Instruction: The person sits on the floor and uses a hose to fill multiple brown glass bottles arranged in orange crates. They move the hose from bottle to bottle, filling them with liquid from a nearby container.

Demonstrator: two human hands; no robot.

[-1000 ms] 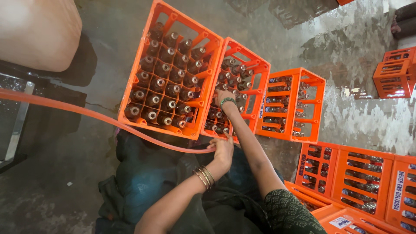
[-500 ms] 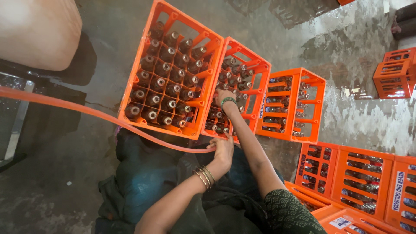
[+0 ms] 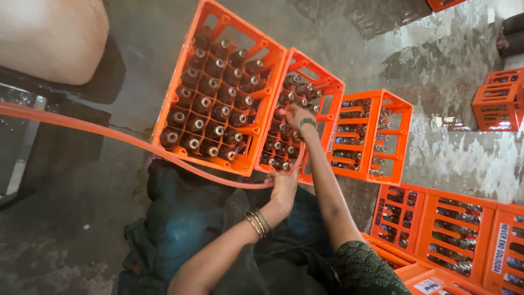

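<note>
Head view, looking down. The left hand (image 3: 284, 184) is closed around an orange hose (image 3: 109, 133), just in front of the near edge of the middle crate (image 3: 331, 87). The hose comes from the left side of the picture, runs along the front of the left crate (image 3: 256, 164) and bends up by the left hand toward the bottles. The left wrist has several thin bangles (image 3: 256, 223).

The right hand (image 3: 295, 116) is over the middle crate, fingers curled on the hose end at the bottle tops; if it also touches a bottle, cannot tell. One green bangle (image 3: 306, 122) is on the right wrist.

The left crate is full w/ dark glass bottles (image 3: 210, 104), upright, mouths open. The middle crate has also bottles, partly hidden by the arm. A third crate (image 3: 382, 136) stands just beside it on the right, w/ bottles inside. More orange crates (image 3: 453, 229) are at the lower right, and one (image 3: 499, 106) well apart at the far right. The floor (image 3: 65, 240) is wet concrete. A dark cloth (image 3: 185, 218) covers the person's lap.
</note>
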